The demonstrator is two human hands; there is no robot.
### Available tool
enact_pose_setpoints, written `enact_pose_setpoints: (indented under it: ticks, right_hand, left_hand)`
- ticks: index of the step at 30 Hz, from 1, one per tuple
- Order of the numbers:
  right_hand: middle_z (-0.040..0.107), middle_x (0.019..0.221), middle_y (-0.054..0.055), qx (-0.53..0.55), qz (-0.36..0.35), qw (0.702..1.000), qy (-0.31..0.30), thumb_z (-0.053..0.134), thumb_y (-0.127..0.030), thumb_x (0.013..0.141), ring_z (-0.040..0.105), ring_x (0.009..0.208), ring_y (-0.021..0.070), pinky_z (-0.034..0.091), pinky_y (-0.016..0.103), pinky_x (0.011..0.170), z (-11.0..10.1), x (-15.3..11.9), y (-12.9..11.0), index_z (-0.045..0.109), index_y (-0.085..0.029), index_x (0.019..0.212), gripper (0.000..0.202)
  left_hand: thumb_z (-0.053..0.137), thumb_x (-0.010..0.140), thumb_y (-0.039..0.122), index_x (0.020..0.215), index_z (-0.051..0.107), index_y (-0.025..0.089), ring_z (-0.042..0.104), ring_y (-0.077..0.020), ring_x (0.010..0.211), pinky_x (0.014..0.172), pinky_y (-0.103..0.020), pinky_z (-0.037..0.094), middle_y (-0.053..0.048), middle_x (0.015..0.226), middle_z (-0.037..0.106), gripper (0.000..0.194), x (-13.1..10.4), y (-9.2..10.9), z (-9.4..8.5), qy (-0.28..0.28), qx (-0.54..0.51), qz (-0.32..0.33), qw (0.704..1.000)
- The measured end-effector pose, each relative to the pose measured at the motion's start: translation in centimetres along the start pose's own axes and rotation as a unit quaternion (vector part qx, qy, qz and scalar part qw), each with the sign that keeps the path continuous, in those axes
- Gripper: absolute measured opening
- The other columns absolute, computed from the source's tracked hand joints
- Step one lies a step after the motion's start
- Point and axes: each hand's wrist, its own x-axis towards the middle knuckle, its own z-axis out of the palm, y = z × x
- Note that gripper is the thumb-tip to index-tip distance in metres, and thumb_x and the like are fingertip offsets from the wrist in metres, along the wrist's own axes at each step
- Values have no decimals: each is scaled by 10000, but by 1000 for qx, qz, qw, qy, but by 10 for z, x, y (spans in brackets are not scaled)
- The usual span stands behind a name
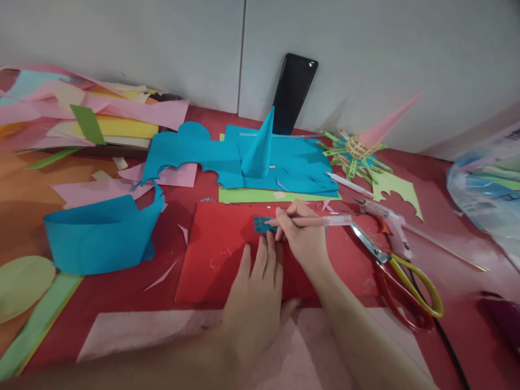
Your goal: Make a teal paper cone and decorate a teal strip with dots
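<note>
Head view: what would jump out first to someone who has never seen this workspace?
Probably the bright red sheet in the middle, where the right hand holds a pen to a small blue strip and the left hand lies flat. Next, the blue cone standing just behind it, and the pink cone leaning outward at the right. The open scissors lie right of the hands.

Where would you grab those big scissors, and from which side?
I'd take the scissors by their red and yellow handles, coming from the near right. Those loops lie toward the person and look roomy enough to hold, while the blades point away, their tips by the red sheet. A dark cord passes beneath the handles, so a straight lift should avoid snagging it.
</note>
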Motion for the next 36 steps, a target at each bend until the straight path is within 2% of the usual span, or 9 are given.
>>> enact_pose_setpoints:
  ticks: [6, 17, 29, 36]
  right_hand:
    - [477, 378, -65, -2, 4, 1000, 2, 522, -263, 795, 673, 629, 177, 500, 245, 580, 0, 0, 1, 381, -221, 562, 276]
    - [465, 378, -68, -19, 2, 1000, 12, 516, -243, 790, 661, 607, 170, 482, 239, 554, 0, 0, 1, 386, -222, 555, 269]
    - [467, 380, -73, -19, 5, 1000, 18, 519, -235, 791, 650, 581, 154, 469, 225, 549, 1, 0, -3, 380, -217, 554, 276]
    - [495, 397, -71, -29, 1, 999, 17, 516, -230, 791, 618, 514, 139, 465, 241, 557, -1, 0, -1, 385, -220, 557, 268]
  left_hand:
    - [347, 813, 515, 1186, 533, 67, 396, -303, 1209, 947, -442, 325, -170, 1288, 479, 612, 0, 0, 1, -4, 9, 1, 1000]
    - [404, 792, 507, 1153, 561, 61, 438, -304, 1170, 926, -440, 347, -173, 1253, 512, 595, 0, 0, 0, 25, -6, -4, 1000]
    - [349, 818, 508, 1190, 526, 52, 392, -304, 1208, 946, -444, 327, -179, 1290, 474, 614, -1, 1, 2, 6, -10, -4, 1000]
    - [347, 818, 501, 1226, 490, 57, 375, -315, 1223, 953, -456, 324, -182, 1315, 442, 620, 0, 1, 0, -28, 2, 4, 1000]
